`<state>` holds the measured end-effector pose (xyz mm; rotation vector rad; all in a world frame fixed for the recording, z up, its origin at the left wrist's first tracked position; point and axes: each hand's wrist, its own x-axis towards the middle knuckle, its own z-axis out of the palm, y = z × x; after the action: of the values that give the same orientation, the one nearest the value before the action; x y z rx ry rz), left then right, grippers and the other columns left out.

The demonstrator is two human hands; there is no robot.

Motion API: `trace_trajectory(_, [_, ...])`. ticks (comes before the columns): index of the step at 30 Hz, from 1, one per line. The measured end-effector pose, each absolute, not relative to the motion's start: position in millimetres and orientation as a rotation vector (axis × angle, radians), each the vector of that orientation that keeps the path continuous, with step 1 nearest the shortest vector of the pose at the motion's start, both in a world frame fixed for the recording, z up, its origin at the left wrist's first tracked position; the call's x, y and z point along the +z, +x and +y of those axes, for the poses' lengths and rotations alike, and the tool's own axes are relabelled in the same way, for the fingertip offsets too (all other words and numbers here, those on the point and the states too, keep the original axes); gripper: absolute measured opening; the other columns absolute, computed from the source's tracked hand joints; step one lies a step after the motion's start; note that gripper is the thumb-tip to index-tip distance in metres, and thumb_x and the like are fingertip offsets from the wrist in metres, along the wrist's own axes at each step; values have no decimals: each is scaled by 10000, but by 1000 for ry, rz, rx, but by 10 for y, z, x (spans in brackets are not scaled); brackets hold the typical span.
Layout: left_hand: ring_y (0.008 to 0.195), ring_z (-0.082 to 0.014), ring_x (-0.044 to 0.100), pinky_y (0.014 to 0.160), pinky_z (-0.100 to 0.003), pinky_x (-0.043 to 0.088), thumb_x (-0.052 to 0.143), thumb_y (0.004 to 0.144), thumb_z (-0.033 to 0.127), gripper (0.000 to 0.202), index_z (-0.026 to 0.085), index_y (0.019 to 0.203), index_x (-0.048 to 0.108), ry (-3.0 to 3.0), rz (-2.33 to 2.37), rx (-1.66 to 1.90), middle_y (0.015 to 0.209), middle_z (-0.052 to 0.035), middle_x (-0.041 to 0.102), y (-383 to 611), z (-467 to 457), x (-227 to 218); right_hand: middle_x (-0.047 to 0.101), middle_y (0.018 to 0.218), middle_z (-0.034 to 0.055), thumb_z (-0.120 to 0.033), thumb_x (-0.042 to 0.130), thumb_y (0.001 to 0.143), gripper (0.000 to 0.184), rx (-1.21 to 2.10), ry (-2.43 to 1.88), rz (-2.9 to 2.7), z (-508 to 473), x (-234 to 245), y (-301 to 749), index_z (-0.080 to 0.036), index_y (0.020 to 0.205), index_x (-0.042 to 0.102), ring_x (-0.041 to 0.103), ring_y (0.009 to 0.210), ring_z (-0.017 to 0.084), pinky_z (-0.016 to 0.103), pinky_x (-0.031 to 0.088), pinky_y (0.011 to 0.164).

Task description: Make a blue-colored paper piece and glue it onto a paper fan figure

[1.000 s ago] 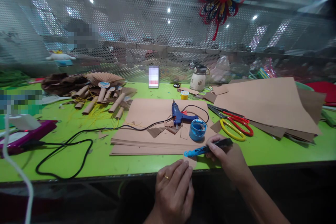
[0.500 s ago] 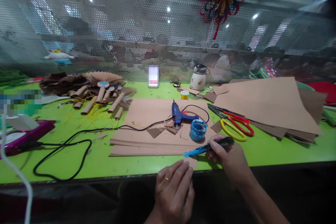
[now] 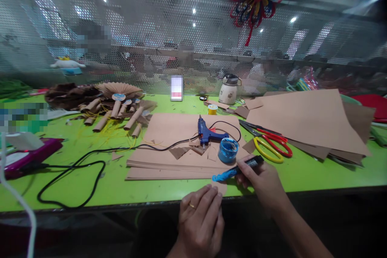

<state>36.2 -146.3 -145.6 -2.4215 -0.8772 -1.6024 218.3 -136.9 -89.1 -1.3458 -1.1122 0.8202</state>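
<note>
Nearest, the left hand (image 3: 201,219) lies with its fingers pressed together, tips over the near edge of a small kraft paper piece (image 3: 221,187) at the front of the green table (image 3: 145,191); the thumb is hidden, so I cannot tell whether it pinches the paper or only pins it. The right hand (image 3: 258,179) pinches a black marker-like tool (image 3: 231,172) between thumb and fingers, its blue-smeared front slanting down to the paper's far edge; actual contact is too small to judge.

The piece should be very light, bendable and quick to slide or crease, best pinned flat by a bare margin. The tool looks light and rigid, probably slick where blue coats it, so the dry black barrel is the place to grip.

Just beyond, a stack of kraft sheets (image 3: 165,127) bears an open blue paint pot (image 3: 228,151) and a blue glue gun (image 3: 206,133). To the right lie red-handled and yellow-handled scissors (image 3: 269,149). Farther back stand a yellow-banded spool (image 3: 212,109) and a lidded bottle (image 3: 228,90).
</note>
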Motion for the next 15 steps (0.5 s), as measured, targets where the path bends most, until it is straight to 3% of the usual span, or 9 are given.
trace_trajectory(15, [1003,-214,649,846,-333,430,577,760,69,295,126,1031,679,-2401,-862,-1638,1033,-96,728,371,-1460,-1453,584,476,-24,-471,688,771,326,816,-1349,-1093,-1374,-887,2167,-172,695,581,496,403,99,209,412,428])
